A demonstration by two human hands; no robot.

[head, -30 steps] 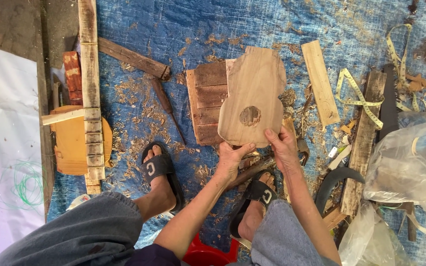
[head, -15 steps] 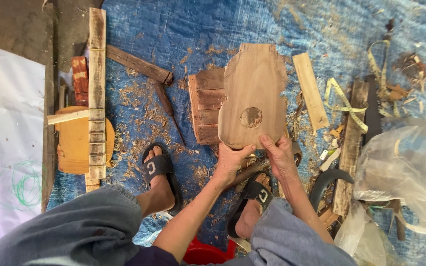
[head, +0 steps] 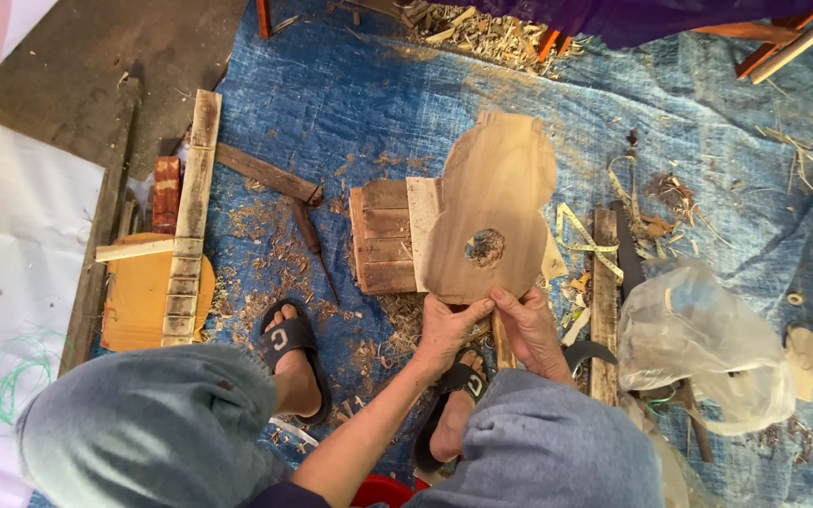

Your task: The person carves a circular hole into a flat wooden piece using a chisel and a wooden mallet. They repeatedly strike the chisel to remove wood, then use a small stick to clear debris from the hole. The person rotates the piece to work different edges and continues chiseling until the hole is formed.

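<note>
A thin guitar-body-shaped wooden board point(head: 491, 212) with a rough round hole in its lower half stands over the blue tarp point(head: 350, 103). My left hand point(head: 444, 331) grips its near edge on the left side. My right hand point(head: 526, 325) grips the same edge just right of it, thumb on the board's face. Behind the board lies a block of stacked brown wood slats point(head: 383, 235). My feet in black sandals rest on the tarp below my hands.
A long wooden neck piece point(head: 190, 216) lies over an orange wooden body at the left. A chisel-like tool point(head: 310, 240) lies by wood shavings. A clear plastic bag point(head: 698, 343), a wooden strip point(head: 604, 282) and scraps sit at the right. White sheet at far left.
The view has shifted, so the board sits lower and more central in frame. Both hands keep their grip on its near edge; the board itself has barely moved.
</note>
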